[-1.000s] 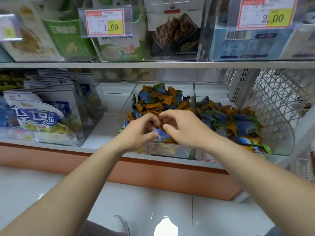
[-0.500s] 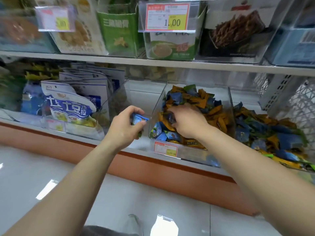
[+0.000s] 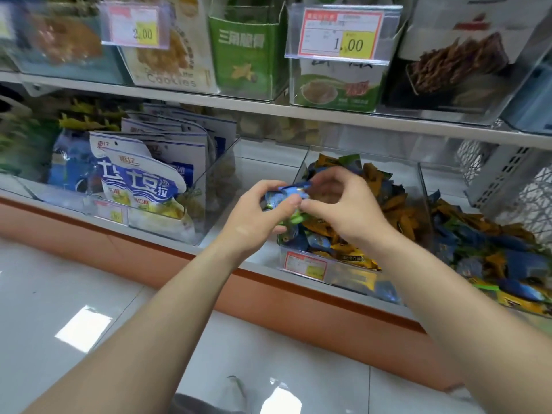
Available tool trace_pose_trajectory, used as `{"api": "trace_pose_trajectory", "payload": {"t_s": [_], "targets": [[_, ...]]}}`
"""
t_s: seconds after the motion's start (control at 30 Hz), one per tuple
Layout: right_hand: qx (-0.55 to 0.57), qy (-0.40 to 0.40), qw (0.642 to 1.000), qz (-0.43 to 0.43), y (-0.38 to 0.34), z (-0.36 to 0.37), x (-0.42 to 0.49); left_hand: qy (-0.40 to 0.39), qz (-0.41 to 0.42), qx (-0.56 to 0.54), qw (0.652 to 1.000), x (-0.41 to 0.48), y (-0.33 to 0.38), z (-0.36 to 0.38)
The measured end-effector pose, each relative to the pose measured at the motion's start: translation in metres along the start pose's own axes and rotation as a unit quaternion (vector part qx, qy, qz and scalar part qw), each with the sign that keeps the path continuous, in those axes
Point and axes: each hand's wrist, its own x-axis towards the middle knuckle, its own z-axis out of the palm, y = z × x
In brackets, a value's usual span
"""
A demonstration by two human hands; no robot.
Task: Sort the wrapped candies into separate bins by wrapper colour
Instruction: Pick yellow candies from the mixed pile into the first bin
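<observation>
While the blue candies [image 3: 288, 193] are bunching in your gripping left hand [image 3: 257, 222], just left of the mixed bin [image 3: 422, 198], your right hand [image 3: 343, 210] is coming back from the pile, pinching one more onto them. Your handful is growing; nothing is being binned yet.

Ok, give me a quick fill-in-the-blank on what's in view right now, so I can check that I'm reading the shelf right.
1. The left hand grips a bunch of candies, the topmost wrapped in ____.
2. The clear bin behind the hand holds a mix of orange, blue and ____ wrappers.
3. The price tag above that bin reads ____.

Missing words: blue; green; 1.00
</observation>
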Motion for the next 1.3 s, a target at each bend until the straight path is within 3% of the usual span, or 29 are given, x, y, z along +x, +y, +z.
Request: {"api": "trace_pose_trajectory", "payload": {"t_s": [0.1,0.2,0.3,0.47,0.57,0.63,0.7,0.8,0.93,1.03,1.13,1.23,1.3], "targets": [[-0.015,-0.021,0.999,-0.028,0.002,0.01,0.004,0.031,0.03,0.02,0.999,0.002,-0.002,-0.004],[-0.141,-0.032,0.989,-0.039,0.018,0.006,0.01,0.081,0.011,0.07,0.994,0.004,-0.008,-0.02],[-0.307,-0.151,0.939,-0.038,0.036,0.012,0.014,0.099,-0.005,0.126,0.987,0.005,-0.015,-0.03],[-0.447,-0.153,0.876,-0.093,0.043,0.022,0.02,0.113,-0.015,0.167,0.979,0.006,-0.018,-0.033],[-0.373,-0.138,0.912,-0.099,0.035,0.009,0.021,0.118,-0.008,0.184,0.976,0.006,-0.017,-0.034],[-0.261,-0.078,0.959,-0.073,0.026,-0.013,0.019,0.118,-0.005,0.187,0.975,0.005,-0.016,-0.035],[-0.183,-0.016,0.982,-0.05,0.024,-0.034,0.012,0.112,-0.002,0.185,0.976,0.006,-0.016,-0.034],[-0.241,-0.034,0.969,-0.037,0.031,-0.043,0.002,0.099,0.0,0.204,0.974,0.007,-0.016,-0.03],[-0.421,-0.074,0.904,-0.004,0.044,-0.043,0.001,0.085,-0.006,0.214,0.973,0.006,-0.018,-0.025],[-0.449,-0.024,0.893,0.013,0.041,-0.052,0.001,0.087,-0.006,0.211,0.974,0.005,-0.017,-0.026],[-0.412,0.025,0.909,-0.052,0.035,-0.056,-0.006,0.087,-0.004,0.213,0.973,0.005,-0.018,-0.026],[-0.323,-0.109,0.938,-0.065,0.031,-0.036,-0.012,0.067,0.014,0.216,0.974,0.006,-0.019,-0.025],[-0.345,-0.183,0.92,-0.045,0.036,-0.021,-0.013,0.042,0.027,0.218,0.975,0.004,-0.019,-0.023]]}}
